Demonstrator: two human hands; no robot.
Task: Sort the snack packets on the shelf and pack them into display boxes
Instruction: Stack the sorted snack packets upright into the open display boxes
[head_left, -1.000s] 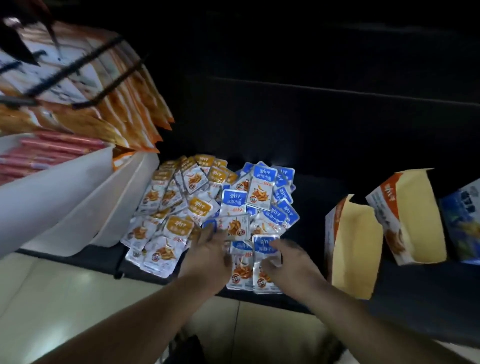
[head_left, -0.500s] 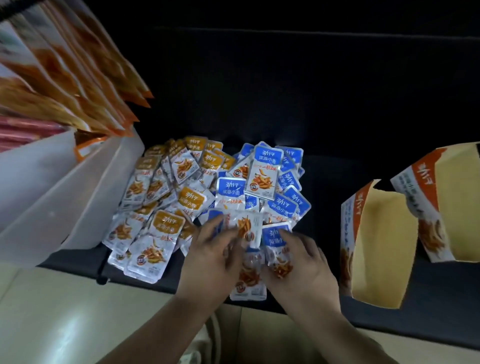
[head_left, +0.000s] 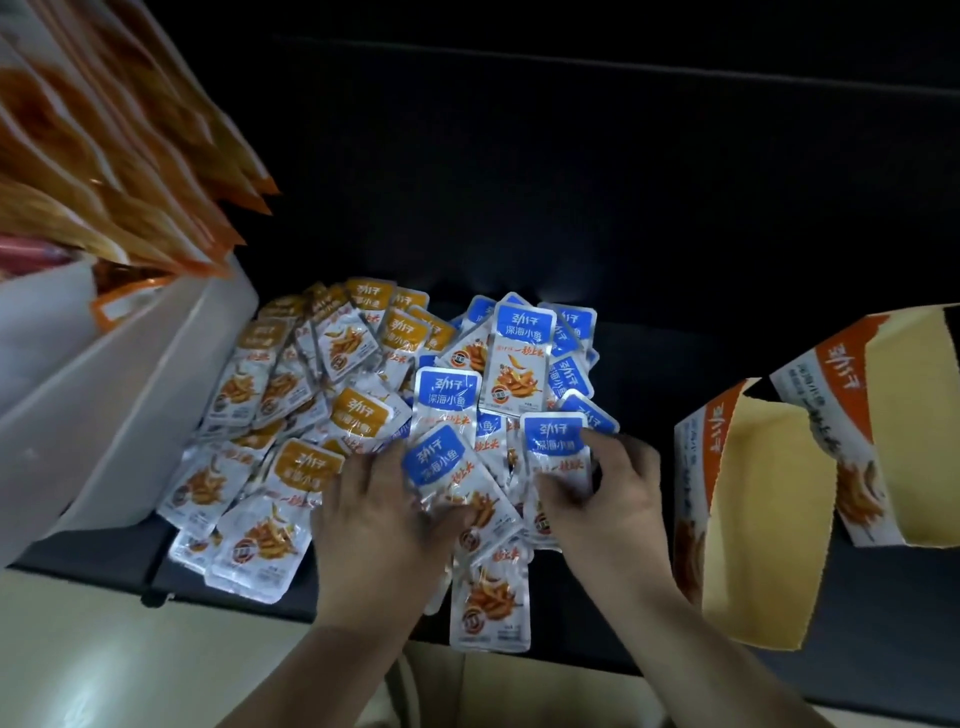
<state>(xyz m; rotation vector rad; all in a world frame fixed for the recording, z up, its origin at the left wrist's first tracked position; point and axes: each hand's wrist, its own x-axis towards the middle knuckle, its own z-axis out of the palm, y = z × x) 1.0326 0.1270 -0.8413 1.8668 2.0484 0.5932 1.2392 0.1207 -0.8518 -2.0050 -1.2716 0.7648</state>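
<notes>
Snack packets lie heaped on the shelf, partly under your left hand and your right hand.

Left hand: curled round a tilted blue packet, with the thumb laid across its face and the fingers bent at its left edge.

Right hand: pinching a second blue packet, with the thumb across the front and the forefinger at the upper right corner. The two held packets sit just beside each other and overlap the packets beneath.

Between your wrists, one overhanging packet projects past the front edge of the shelf.

Ahead of both hands, the blue-topped packets are piled on one another. Left of your left hand, the orange-topped packets spread out and touch the blue ones.

Right of your right hand, apart from the heap, stand two open display boxes. The farther box is just beyond and to the right of the nearer, and both show plain yellow interiors.

Far left of your left hand, a white bin sits just beside the orange-topped packets. Orange bags hang above it, blurred. Pale floor shows below the shelf edge.
</notes>
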